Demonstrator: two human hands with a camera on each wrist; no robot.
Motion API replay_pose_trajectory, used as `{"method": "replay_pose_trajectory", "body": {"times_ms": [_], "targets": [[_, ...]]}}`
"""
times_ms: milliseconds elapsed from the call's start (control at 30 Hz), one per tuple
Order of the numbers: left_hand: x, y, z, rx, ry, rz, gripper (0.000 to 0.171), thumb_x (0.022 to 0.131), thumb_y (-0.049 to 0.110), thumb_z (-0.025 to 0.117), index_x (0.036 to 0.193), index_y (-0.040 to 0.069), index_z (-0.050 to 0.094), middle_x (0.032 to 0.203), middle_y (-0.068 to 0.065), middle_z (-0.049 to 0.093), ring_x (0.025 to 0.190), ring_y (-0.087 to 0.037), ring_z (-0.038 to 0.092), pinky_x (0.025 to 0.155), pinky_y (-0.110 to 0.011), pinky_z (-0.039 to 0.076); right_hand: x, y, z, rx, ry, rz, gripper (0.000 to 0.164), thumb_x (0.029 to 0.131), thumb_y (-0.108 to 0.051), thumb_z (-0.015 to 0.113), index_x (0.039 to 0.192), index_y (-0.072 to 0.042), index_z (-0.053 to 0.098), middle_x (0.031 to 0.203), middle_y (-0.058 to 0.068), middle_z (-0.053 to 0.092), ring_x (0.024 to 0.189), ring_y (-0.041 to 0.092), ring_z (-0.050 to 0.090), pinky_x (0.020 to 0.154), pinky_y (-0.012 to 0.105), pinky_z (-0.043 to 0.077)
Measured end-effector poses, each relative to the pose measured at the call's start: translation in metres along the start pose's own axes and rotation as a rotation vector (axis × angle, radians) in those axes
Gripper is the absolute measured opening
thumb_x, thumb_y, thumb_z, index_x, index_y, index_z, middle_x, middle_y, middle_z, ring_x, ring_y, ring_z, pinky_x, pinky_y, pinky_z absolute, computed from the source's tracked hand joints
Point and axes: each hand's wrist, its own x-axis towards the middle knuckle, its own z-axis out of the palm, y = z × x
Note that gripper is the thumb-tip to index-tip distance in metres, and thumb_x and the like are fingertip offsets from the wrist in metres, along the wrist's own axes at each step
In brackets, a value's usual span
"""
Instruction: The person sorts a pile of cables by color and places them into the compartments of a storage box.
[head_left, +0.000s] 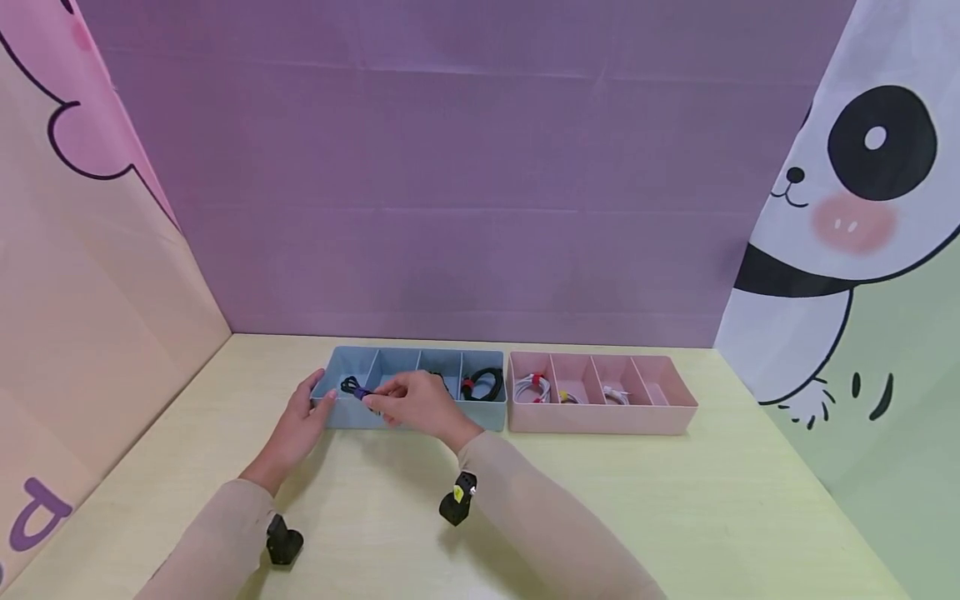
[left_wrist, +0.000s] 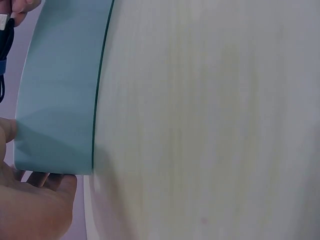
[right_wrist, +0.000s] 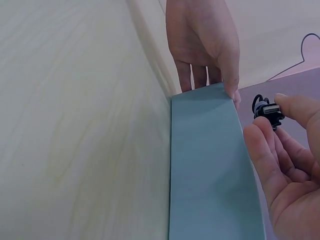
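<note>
My right hand pinches a bundled black USB cable between thumb and fingers, over the left part of a blue divided box. A blue-purple tie wraps the cable, and its metal USB plug shows in the right wrist view. With my left hand I grip the left end of the blue box, thumb at the front rim and fingers against the end wall. In the box's rightmost compartment lies a coiled black cable with a red tie. Another dark item beside it is mostly hidden by my right hand.
A pink divided box stands just right of the blue one. Inside are a white cable with a red tie, a cable with a yellow tie and another white cable. A purple backdrop rises behind the light wooden table.
</note>
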Motion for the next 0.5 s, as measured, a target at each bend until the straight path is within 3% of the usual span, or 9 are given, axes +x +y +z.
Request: {"method": "replay_pose_trajectory", "body": {"times_ms": [133,500], "targets": [[0.0,0.0,0.0,0.004,0.002,0.0,0.071,0.111,0.037,0.033,0.159,-0.001,-0.003,0.161,-0.032,0.002,0.144,-0.053,0.018,0.115,-0.061,0.021,0.004,-0.006,-0.002,-0.026,-0.001,-0.01,0.02,0.091,-0.036,0.076,0.096,-0.016,0.076,0.083,0.009,0.073,0.078,0.025,0.073,0.07,0.027,0.055],[0.0,0.0,0.0,-0.006,0.0,0.005,0.07,0.111,0.033,0.034,0.159,-0.001,-0.004,0.162,-0.031,0.001,0.145,-0.052,0.016,0.115,-0.062,0.019,0.016,-0.011,-0.004,-0.07,0.029,0.016,0.02,0.091,-0.036,0.076,0.097,-0.017,0.076,0.081,0.004,0.073,0.075,0.021,0.071,0.067,0.027,0.054]]}}
